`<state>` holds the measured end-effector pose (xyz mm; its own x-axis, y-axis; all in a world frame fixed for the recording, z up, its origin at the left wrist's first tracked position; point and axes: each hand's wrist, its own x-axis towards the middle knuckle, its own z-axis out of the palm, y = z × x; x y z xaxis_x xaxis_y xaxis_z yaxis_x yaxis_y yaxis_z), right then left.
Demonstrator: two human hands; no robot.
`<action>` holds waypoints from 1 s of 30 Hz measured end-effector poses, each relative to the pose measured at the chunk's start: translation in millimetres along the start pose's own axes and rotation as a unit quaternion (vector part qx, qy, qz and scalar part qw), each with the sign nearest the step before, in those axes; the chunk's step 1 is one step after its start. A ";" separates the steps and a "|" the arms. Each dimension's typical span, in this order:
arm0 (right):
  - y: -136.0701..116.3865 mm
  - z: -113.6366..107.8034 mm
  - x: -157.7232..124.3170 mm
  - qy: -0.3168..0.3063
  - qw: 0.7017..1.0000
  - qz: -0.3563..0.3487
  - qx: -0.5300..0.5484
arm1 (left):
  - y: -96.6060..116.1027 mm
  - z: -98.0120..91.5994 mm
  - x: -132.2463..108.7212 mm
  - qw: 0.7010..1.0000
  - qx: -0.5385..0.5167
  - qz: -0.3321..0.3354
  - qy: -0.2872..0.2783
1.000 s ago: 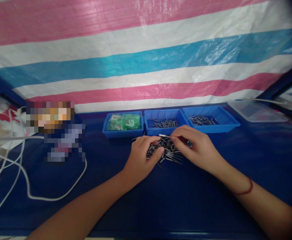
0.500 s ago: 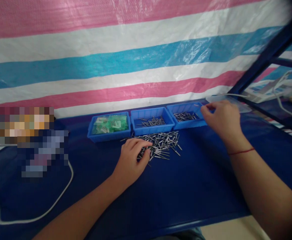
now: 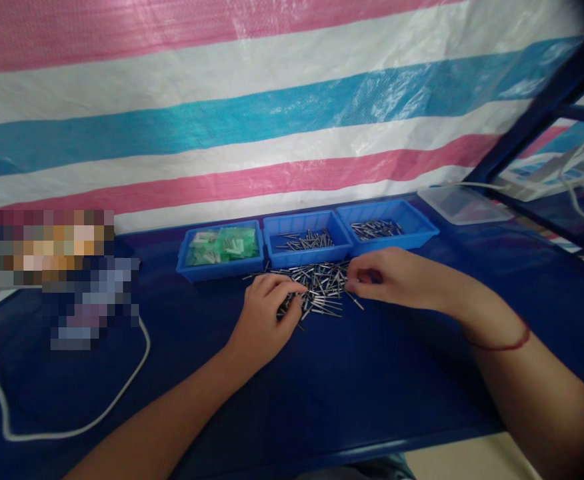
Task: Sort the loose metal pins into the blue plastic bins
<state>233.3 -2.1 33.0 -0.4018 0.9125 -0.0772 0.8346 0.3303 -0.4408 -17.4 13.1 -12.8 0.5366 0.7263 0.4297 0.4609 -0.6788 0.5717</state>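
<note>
a: head view, looking down at a dark blue counter point(image 3: 322, 400). a loose heap of small metal pins point(image 3: 322, 283) lies in the middle, just in front of three blue trays.

b: where are the hands?

a: the left hand point(image 3: 265, 320) rests on the near left edge of the heap, fingers curled down onto the pins. whether it grips any, i cannot tell. the right hand point(image 3: 397, 277) sits at the heap's right edge, fingertips pinched together over the outermost pins; it may hold one, but that is too small to make out. a red string circles the right wrist.

b: which way do the pins lie?

a: mixed, though many lie roughly left to right, so their ends point toward the right hand's fingertips. both hands touch the heap; neither is nearer.

b: and the trays?

a: in a row behind the heap. the left tray point(image 3: 219, 250) holds small green packets, the middle tray point(image 3: 307, 240) some pins, the right tray point(image 3: 387, 227) more pins. the right tray is just beyond the right hand. a clear plastic lid point(image 3: 462, 203) lies farther right, a white cable point(image 3: 72, 427) loops at the left, and a striped tarp point(image 3: 272, 100) hangs behind.
</note>
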 end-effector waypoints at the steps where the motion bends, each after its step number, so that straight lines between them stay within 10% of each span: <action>1: 0.5 2.2 -0.4 0.005 1.000 0.001 -0.012 | 0.0 0.0 -0.1 1.000 -0.002 0.000 -0.001; 14: 1.2 16.8 6.5 0.096 0.986 -0.029 -0.135 | -0.1 -0.6 0.0 1.000 0.000 -0.013 -0.015; 20: -17.2 20.7 9.7 0.179 0.979 -0.061 0.079 | -0.5 -3.2 1.4 0.996 -0.068 -0.032 0.051; 30: -45.0 45.3 16.1 0.133 0.953 -0.054 0.267 | 0.8 -6.9 0.7 0.989 -0.131 -0.016 0.065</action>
<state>172.2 -13.2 11.2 -0.3057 0.9326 0.1919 0.4542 0.3200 -0.8314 -21.6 13.8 -7.2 0.4210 0.7668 0.4846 0.2691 -0.6158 0.7405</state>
